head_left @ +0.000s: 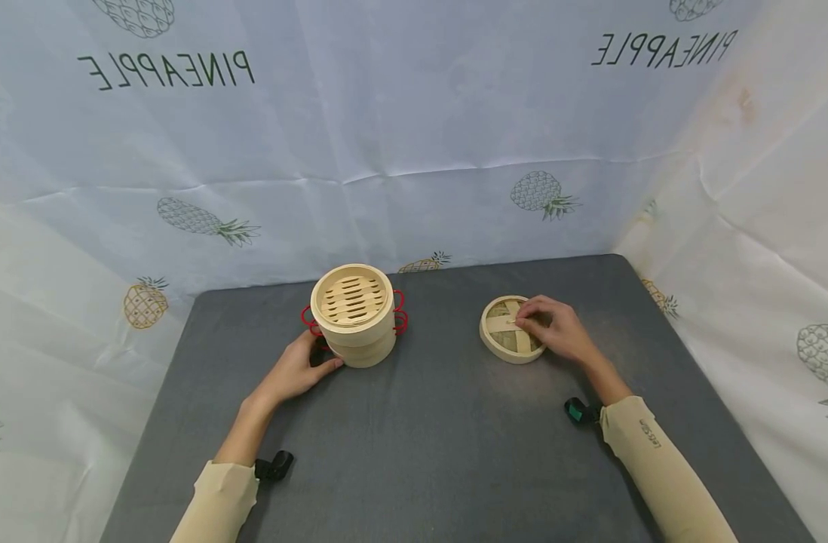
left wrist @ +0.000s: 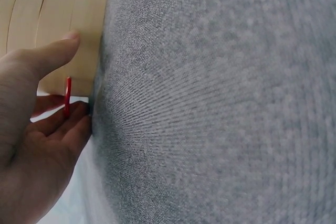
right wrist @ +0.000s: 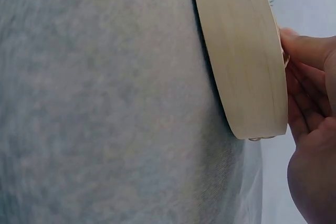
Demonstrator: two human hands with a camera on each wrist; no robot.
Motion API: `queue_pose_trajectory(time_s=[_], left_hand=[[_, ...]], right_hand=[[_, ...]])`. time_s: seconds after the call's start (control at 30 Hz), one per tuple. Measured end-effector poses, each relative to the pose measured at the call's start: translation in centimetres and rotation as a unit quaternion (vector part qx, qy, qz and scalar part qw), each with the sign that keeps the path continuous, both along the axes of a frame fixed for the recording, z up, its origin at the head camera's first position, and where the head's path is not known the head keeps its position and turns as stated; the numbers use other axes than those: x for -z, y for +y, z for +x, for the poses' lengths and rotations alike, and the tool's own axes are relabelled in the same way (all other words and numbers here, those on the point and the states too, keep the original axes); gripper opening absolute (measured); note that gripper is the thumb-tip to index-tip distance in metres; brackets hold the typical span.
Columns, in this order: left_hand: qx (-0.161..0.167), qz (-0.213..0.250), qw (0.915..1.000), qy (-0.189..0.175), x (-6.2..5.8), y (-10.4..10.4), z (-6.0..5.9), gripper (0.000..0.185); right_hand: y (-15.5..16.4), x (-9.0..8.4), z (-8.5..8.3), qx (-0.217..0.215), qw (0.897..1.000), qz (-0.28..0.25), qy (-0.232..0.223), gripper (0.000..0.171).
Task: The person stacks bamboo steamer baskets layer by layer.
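A stack of bamboo steamer baskets (head_left: 354, 332) with a slatted top tier and red side handles stands at the table's back left. My left hand (head_left: 299, 369) holds its lower left side. In the left wrist view the thumb (left wrist: 58, 56) lies along the bamboo wall, and the other fingers are behind a red handle (left wrist: 67, 95). To the right, a round steamer lid (head_left: 502, 343) with crossed bamboo strips lies on the table. My right hand (head_left: 553, 324) pinches the small loop at its centre; the right wrist view shows the thumb and fingers at the lid's top (right wrist: 241, 61).
Both things rest on a dark grey table (head_left: 427, 437). White cloth (head_left: 387, 113) printed with pineapples hangs behind the table and at both sides. A small black wrist camera (head_left: 274, 466) is on the left wrist, another camera (head_left: 580, 411) on the right.
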State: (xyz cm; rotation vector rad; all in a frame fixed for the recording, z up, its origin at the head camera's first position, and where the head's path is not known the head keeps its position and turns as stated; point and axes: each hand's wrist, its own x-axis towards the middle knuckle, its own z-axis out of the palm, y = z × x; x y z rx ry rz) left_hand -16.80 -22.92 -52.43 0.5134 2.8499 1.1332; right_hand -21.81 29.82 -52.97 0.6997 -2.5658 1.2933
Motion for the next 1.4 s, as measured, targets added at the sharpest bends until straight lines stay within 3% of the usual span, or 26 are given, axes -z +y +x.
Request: queue_pose_trajectory(time_s=[0.3, 0.6, 0.93, 1.4], left_hand=[[-0.001, 0.001, 1.0000, -0.001, 0.1, -0.1, -0.1, 0.057], [0.000, -0.001, 1.0000, 0.003, 0.0, -0.1, 0.0, 0.056], [0.000, 0.002, 1.0000, 0.002, 0.0, 0.0, 0.0, 0.057], [0.004, 0.006, 1.0000, 0.003, 0.0, 0.0, -0.1, 0.057]], right_hand=[[-1.1, -1.6, -0.3, -0.014, 1.000, -0.001, 0.013, 0.013], [-3.1, -4.7, -0.2, -0.022, 0.999, 0.003, 0.035, 0.015], [-5.4, -7.7, 0.0, -0.041, 0.998, -0.030, 0.047, 0.016], [-7.4, -9.9, -0.2, -0.060, 0.994, -0.046, 0.079, 0.016]])
